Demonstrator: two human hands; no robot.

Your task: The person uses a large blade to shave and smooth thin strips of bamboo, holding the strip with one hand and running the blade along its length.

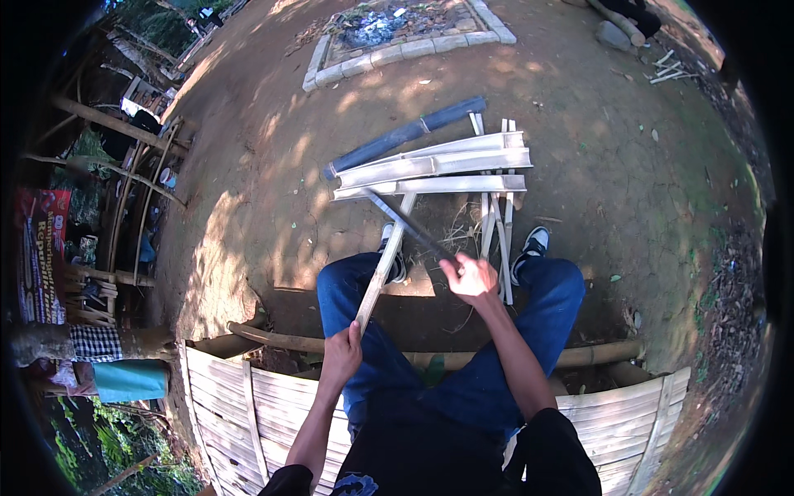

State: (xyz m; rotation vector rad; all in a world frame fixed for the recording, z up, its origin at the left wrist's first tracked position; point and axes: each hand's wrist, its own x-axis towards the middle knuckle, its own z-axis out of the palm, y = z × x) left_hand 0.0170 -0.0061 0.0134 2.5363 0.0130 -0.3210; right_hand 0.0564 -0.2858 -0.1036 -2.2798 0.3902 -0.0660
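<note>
I sit on a woven bamboo bench point(231, 405) with my legs in blue jeans apart. My left hand point(341, 351) grips the near end of a pale bamboo slat point(382, 269) that slants forward over my left knee toward the ground. My right hand point(469, 275) holds the handle of a long dark blade point(405, 221), which points forward and left across the slat's far part. Just beyond my shoes, several split bamboo halves point(438, 169) lie crosswise on the dirt, with a dark round bamboo tube point(405, 134) behind them.
Thin bamboo strips point(496, 223) lie lengthwise between my feet. A stone-edged fire pit with ash point(397, 33) is far ahead. Bamboo poles, a red banner point(41, 248) and clutter stand at left. A round bamboo pole point(281, 339) runs along the bench's front edge.
</note>
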